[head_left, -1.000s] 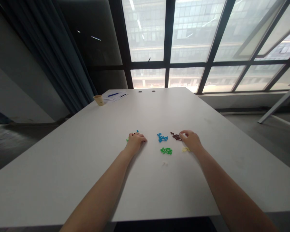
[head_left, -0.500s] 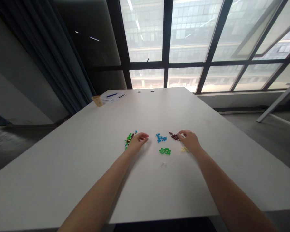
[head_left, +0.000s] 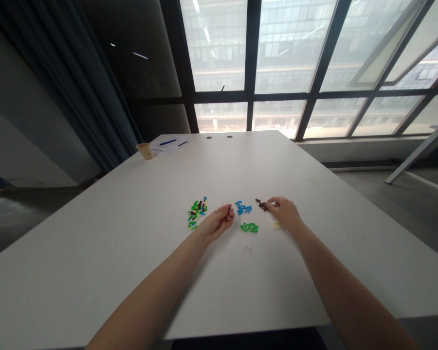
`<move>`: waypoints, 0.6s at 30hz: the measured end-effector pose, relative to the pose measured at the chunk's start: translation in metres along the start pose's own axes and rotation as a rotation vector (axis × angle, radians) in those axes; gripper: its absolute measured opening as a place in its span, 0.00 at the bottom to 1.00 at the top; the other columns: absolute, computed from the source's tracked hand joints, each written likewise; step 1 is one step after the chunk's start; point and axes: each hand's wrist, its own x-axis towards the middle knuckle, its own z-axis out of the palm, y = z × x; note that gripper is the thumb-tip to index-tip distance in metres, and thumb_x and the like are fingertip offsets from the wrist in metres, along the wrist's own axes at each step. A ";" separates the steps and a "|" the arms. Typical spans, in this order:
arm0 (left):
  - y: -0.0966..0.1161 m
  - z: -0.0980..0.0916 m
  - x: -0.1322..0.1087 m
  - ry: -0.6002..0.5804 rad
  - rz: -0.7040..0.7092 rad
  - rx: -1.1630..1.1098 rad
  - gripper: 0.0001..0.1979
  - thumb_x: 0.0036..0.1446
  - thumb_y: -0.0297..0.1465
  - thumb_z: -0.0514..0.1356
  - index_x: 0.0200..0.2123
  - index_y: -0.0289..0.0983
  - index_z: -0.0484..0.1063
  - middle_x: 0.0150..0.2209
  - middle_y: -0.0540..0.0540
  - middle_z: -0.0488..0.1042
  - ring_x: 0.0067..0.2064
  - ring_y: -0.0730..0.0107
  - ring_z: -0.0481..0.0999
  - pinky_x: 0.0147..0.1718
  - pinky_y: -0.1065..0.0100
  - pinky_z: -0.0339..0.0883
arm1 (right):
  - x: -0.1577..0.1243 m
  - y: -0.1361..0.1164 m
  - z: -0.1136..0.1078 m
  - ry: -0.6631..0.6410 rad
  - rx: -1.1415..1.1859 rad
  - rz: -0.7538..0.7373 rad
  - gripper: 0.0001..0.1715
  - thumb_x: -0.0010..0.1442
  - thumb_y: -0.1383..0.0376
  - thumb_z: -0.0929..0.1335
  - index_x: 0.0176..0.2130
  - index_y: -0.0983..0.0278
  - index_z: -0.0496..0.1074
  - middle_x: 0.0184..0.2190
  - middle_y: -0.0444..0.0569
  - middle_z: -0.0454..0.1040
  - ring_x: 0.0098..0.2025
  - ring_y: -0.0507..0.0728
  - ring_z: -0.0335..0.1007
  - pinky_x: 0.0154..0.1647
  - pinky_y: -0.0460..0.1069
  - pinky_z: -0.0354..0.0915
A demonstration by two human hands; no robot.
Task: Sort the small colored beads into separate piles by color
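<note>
Small plastic pieces lie in heaps on a white table (head_left: 131, 253). A mixed heap (head_left: 197, 212) of green, blue and dark pieces lies to the left. My left hand (head_left: 218, 222) is just right of it, lifted a little, with its fingers pinched together on something too small to name. Beside that hand lie a blue heap (head_left: 243, 207) and a green heap (head_left: 249, 227). My right hand (head_left: 285, 212) rests at the dark red heap (head_left: 262, 204) with its fingertips pinched there. A pale yellow heap (head_left: 277, 225) lies partly under that hand. A white piece (head_left: 247, 247) lies nearer me.
A paper cup (head_left: 145, 150) and papers with blue pens (head_left: 170, 144) sit at the table's far left corner. Two round holes (head_left: 219, 137) mark the far edge. Large windows stand behind the table, and a dark curtain hangs at the left.
My left hand has drawn right and away from the mixed heap, uncovering it, and now hovers pinched near the blue heap. My right hand has stayed at the dark red heap.
</note>
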 end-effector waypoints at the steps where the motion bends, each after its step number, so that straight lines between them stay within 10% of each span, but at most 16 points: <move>1: 0.000 0.000 0.000 0.006 0.000 -0.015 0.03 0.52 0.21 0.56 0.27 0.31 0.68 0.27 0.48 0.67 0.28 0.83 0.68 0.25 0.82 0.64 | 0.000 0.000 0.000 -0.002 0.000 -0.005 0.14 0.53 0.60 0.61 0.32 0.60 0.74 0.32 0.47 0.73 0.34 0.53 0.66 0.35 0.47 0.56; 10: 0.001 -0.002 0.001 0.032 -0.005 -0.040 0.02 0.51 0.22 0.58 0.28 0.33 0.69 0.28 0.49 0.69 0.28 0.82 0.68 0.26 0.80 0.64 | 0.001 0.002 0.003 -0.013 0.007 -0.027 0.15 0.53 0.59 0.61 0.33 0.61 0.75 0.30 0.47 0.73 0.32 0.53 0.66 0.35 0.46 0.57; 18: -0.001 -0.010 -0.001 -0.176 -0.040 0.072 0.13 0.43 0.32 0.65 0.34 0.40 0.68 0.26 0.55 0.67 0.28 0.81 0.67 0.26 0.76 0.61 | 0.001 0.003 0.004 -0.004 0.028 -0.045 0.14 0.53 0.59 0.62 0.32 0.61 0.74 0.30 0.47 0.73 0.32 0.52 0.65 0.34 0.46 0.57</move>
